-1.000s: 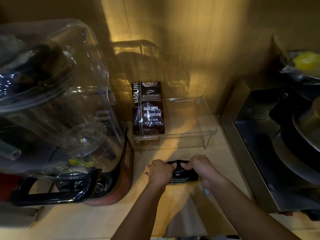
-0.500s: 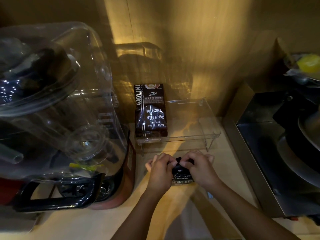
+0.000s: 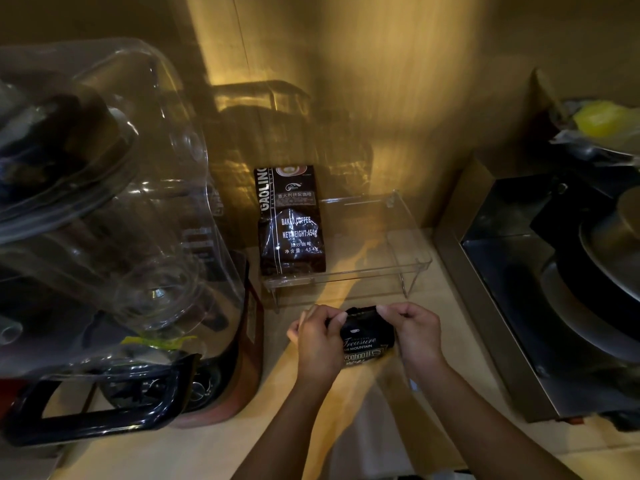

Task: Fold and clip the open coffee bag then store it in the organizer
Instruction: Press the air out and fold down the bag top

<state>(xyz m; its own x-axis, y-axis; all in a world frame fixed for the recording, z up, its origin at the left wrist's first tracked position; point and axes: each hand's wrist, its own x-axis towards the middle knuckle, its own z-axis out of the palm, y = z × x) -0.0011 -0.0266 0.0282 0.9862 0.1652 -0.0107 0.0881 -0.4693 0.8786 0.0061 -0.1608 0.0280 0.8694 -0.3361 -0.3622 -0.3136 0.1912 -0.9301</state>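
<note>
A person's left hand and right hand pinch the folded top of a small coffee bag on the desk before the clear organizer; soft, crinkly, light, best gripped along its fold.

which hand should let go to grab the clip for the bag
Hard to say: no clip is visible. Both the left hand and right hand pinch the coffee bag top; whichever is nearer the clip.

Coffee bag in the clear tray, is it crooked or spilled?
Nothing stands out. The dark brown foil coffee bag stands upright at the left end of the clear plastic organizer tray, with no spill visible.
</note>
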